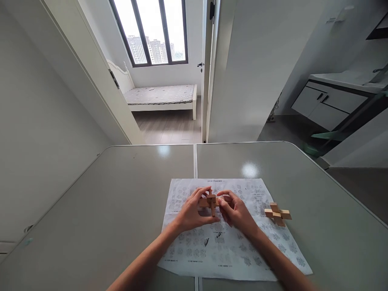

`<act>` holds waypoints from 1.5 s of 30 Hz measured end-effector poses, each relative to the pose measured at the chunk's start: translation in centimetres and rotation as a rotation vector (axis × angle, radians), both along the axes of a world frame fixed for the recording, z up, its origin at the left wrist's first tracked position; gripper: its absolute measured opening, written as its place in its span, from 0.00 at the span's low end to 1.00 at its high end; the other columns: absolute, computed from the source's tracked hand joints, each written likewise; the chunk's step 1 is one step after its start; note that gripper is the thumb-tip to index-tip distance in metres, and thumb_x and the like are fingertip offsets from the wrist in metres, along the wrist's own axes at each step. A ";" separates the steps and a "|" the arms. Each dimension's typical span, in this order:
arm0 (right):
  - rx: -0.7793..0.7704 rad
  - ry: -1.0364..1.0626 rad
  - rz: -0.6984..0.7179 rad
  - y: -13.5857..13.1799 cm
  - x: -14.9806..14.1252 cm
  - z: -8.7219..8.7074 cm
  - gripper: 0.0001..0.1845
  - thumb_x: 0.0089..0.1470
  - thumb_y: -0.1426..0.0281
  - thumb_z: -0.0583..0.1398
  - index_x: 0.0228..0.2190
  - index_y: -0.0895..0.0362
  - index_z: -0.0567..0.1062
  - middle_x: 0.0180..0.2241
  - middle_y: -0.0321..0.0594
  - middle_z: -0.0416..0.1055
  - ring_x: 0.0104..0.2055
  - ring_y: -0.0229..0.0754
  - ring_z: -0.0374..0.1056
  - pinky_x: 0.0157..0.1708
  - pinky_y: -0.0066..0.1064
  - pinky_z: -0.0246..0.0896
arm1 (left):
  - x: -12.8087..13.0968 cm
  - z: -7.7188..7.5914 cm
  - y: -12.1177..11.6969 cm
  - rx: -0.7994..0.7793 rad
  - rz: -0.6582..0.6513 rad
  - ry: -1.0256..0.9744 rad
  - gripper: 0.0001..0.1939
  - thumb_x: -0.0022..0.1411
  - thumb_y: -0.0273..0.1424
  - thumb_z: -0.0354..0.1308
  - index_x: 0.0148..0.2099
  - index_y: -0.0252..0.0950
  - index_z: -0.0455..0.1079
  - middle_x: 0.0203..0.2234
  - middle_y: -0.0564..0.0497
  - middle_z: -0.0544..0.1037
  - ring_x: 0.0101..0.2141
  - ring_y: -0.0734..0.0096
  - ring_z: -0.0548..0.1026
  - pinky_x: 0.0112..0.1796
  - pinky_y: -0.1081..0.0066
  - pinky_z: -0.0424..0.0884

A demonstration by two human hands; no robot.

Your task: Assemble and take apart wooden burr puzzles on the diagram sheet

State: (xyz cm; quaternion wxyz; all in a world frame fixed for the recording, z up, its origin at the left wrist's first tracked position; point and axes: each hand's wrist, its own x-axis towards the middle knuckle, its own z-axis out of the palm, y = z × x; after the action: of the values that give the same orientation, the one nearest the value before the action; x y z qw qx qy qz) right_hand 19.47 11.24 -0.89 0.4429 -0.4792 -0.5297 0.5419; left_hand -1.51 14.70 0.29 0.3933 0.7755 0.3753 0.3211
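Between my two hands is a wooden interlocking puzzle (211,199) of crossed light-brown sticks, held above a printed sheet. My left hand (194,210) grips it from the left, with fingers at its top and the thumb below. From the right, my right hand (235,208) pinches the puzzle's right end between thumb and fingers. Some of the sticks are hidden by my fingers. A second wooden cross-shaped puzzle (277,214) rests at the sheet's right edge, apart from both hands.
Under my hands lies the large paper sheet (209,258) with rows of small puzzle diagrams. It rests on a grey table (136,194) with a seam down the middle. Past the table are a doorway, a bed (163,95) and a washbasin cabinet (330,99).
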 end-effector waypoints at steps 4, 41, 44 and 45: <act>0.018 -0.042 -0.003 0.0 0.0 0.1 0.22 0.67 0.47 0.57 0.37 0.54 0.70 0.15 0.26 0.65 0.12 0.34 0.56 0.15 0.27 0.53 | 0.2 0.2 0.0 0.006 -0.004 0.048 0.47 0.46 0.39 0.80 0.66 0.46 0.64 0.57 0.45 0.73 0.54 0.52 0.75 0.55 0.54 0.73; 0.041 -0.054 0.124 -0.1 -0.1 -0.4 0.35 0.69 0.44 0.52 0.65 0.55 0.65 0.31 0.35 0.70 0.22 0.38 0.65 0.21 0.29 0.62 | -0.3 0.2 -0.4 0.097 -0.099 0.136 0.28 0.78 0.35 0.49 0.76 0.52 0.53 0.66 0.48 0.71 0.65 0.55 0.68 0.66 0.51 0.63; 0.039 -0.054 0.126 -0.1 -0.1 -0.2 0.35 0.69 0.44 0.53 0.64 0.54 0.66 0.35 0.40 0.73 0.23 0.38 0.67 0.21 0.30 0.64 | -0.2 0.4 -0.5 0.094 -0.070 0.110 0.25 0.79 0.35 0.48 0.74 0.53 0.59 0.65 0.49 0.73 0.64 0.56 0.71 0.65 0.53 0.66; 0.043 -0.056 0.123 -0.1 -0.1 -0.2 0.34 0.69 0.44 0.53 0.64 0.54 0.66 0.38 0.41 0.73 0.24 0.39 0.68 0.22 0.31 0.66 | -0.2 0.4 -0.5 0.095 -0.061 0.101 0.24 0.79 0.35 0.49 0.73 0.52 0.61 0.65 0.49 0.73 0.63 0.56 0.72 0.65 0.53 0.67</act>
State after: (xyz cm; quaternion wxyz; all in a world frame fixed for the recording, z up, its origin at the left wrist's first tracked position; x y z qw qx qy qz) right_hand 19.35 11.13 -1.08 0.4038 -0.4514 -0.5817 0.5429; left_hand -1.67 14.19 0.72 0.3464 0.8194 0.3553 0.2869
